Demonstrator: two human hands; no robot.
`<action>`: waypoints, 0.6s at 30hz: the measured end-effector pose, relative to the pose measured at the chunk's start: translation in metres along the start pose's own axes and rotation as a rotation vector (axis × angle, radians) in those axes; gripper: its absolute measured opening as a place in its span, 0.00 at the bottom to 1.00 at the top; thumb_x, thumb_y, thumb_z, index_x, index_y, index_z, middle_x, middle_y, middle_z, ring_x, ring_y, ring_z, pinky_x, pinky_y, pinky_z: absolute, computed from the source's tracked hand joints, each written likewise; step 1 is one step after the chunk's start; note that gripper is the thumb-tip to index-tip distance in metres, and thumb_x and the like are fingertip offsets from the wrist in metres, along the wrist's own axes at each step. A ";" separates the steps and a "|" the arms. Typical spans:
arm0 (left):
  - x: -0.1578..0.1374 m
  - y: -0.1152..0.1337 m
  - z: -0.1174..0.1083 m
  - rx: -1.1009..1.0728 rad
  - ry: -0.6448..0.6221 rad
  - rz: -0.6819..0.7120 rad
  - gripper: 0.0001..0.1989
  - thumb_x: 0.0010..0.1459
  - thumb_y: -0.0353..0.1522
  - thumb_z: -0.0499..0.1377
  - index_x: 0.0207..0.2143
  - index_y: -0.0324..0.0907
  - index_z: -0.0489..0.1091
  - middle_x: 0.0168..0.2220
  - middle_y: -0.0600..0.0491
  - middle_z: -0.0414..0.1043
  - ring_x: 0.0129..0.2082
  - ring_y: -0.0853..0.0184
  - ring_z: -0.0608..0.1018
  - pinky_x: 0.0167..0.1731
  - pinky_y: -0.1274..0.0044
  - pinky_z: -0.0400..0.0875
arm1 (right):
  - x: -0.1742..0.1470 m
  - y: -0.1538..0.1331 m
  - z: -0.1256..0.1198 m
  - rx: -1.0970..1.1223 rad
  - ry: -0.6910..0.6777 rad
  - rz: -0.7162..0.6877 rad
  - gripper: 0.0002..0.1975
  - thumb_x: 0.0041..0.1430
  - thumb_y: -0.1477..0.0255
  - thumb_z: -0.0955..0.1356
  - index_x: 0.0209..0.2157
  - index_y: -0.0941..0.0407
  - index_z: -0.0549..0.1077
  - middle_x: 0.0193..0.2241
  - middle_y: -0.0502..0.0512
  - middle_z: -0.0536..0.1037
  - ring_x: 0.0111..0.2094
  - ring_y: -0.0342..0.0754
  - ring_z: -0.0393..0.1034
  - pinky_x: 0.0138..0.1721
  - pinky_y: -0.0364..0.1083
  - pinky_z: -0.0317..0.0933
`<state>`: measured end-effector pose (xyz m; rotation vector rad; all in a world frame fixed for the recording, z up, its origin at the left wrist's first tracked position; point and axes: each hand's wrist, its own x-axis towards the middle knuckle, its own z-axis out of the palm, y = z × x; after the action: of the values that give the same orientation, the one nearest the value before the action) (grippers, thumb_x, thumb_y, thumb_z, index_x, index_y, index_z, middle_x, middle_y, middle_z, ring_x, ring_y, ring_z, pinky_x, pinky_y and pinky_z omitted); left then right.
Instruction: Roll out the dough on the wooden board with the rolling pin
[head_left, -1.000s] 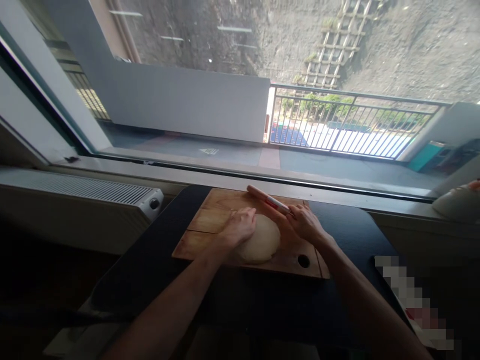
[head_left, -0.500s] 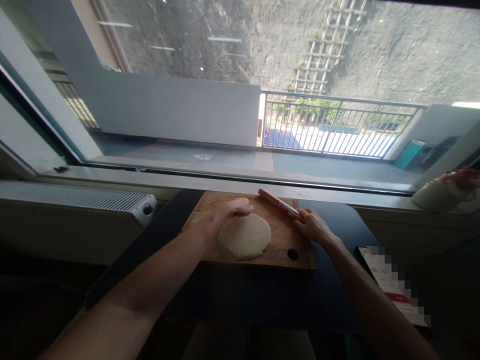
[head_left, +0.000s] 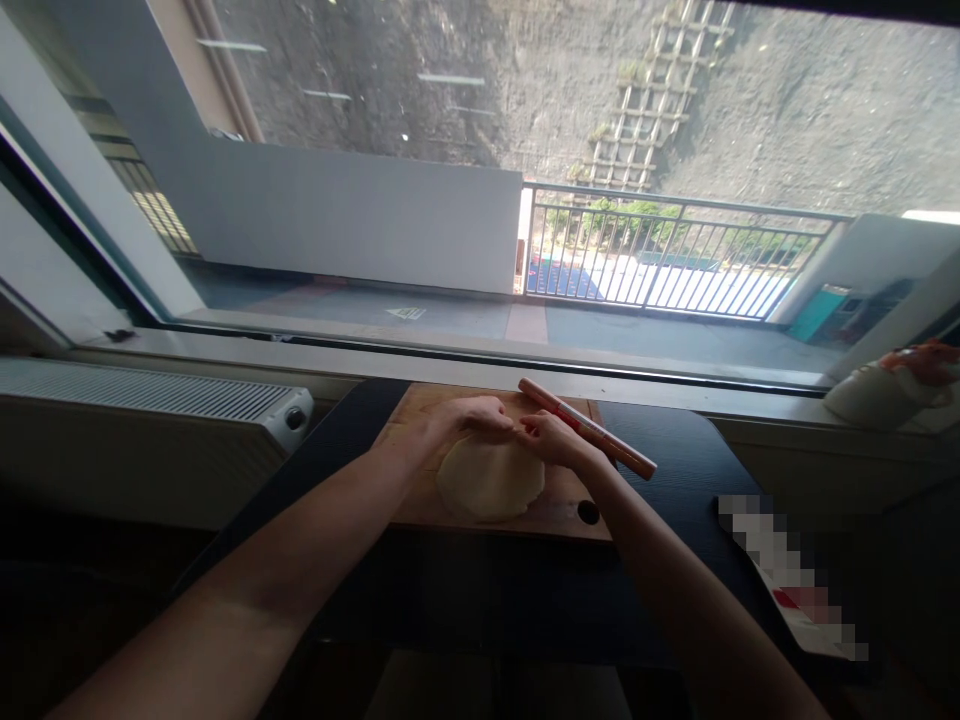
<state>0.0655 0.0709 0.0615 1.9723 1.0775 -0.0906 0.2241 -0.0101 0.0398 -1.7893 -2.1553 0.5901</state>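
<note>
A round, flattened piece of pale dough [head_left: 487,485] lies on a wooden cutting board [head_left: 416,515]. At its far edge, my left hand [head_left: 486,412] is closed, with its fingers on the rim of the dough. Close beside it, my right hand [head_left: 551,437] pinches at the same far edge, fingertips pressed together. Exactly how much dough sits between the fingers is hidden by the hands. A wooden rolling pin [head_left: 634,458] with a paper-like label lies slantwise across the board's right side, just beyond my right hand and touched by neither hand.
The board rests on a dark table [head_left: 675,450] against the window sill [head_left: 420,368]. A phone-like flat thing [head_left: 795,590], partly pixelated, lies at the table's right. On the left stands a white radiator [head_left: 187,410]. A pale pot [head_left: 862,390] sits on the sill.
My right hand has let go of the rolling pin and moved left to the dough's far edge, beside my left hand. Left hand shifted slightly right.
</note>
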 end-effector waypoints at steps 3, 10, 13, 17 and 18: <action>0.006 -0.006 -0.006 0.077 -0.069 -0.019 0.15 0.54 0.41 0.59 0.38 0.38 0.70 0.36 0.52 0.71 0.34 0.66 0.74 0.33 0.73 0.70 | 0.010 -0.005 -0.004 0.054 -0.105 -0.009 0.16 0.61 0.64 0.64 0.47 0.57 0.68 0.47 0.55 0.70 0.43 0.49 0.67 0.44 0.52 0.65; 0.010 -0.014 -0.015 0.093 -0.160 0.062 0.09 0.39 0.33 0.62 0.27 0.41 0.72 0.25 0.57 0.69 0.27 0.69 0.70 0.26 0.79 0.62 | 0.013 -0.004 -0.014 0.166 -0.247 -0.018 0.16 0.61 0.60 0.64 0.41 0.59 0.71 0.37 0.53 0.73 0.34 0.44 0.69 0.36 0.46 0.66; 0.009 -0.017 -0.019 0.043 -0.180 0.105 0.09 0.38 0.32 0.61 0.27 0.42 0.72 0.27 0.57 0.70 0.28 0.69 0.70 0.28 0.79 0.62 | 0.008 -0.005 -0.016 0.220 -0.252 -0.028 0.23 0.58 0.53 0.62 0.36 0.60 0.73 0.28 0.51 0.72 0.26 0.40 0.64 0.28 0.42 0.60; 0.009 -0.025 -0.019 -0.070 -0.157 0.138 0.08 0.37 0.33 0.62 0.26 0.43 0.73 0.26 0.57 0.70 0.29 0.68 0.70 0.29 0.79 0.63 | 0.005 -0.003 -0.017 0.276 -0.227 -0.028 0.25 0.57 0.52 0.62 0.37 0.60 0.74 0.27 0.51 0.72 0.26 0.40 0.63 0.27 0.41 0.58; 0.009 -0.028 -0.019 -0.109 -0.134 0.144 0.08 0.37 0.34 0.62 0.26 0.43 0.73 0.26 0.57 0.71 0.28 0.68 0.70 0.29 0.78 0.63 | 0.005 -0.002 -0.017 0.278 -0.219 -0.021 0.24 0.57 0.52 0.62 0.37 0.60 0.74 0.27 0.51 0.72 0.27 0.41 0.64 0.27 0.41 0.59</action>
<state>0.0456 0.0976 0.0512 1.9108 0.8353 -0.0836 0.2288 -0.0032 0.0554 -1.6147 -2.0974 1.0672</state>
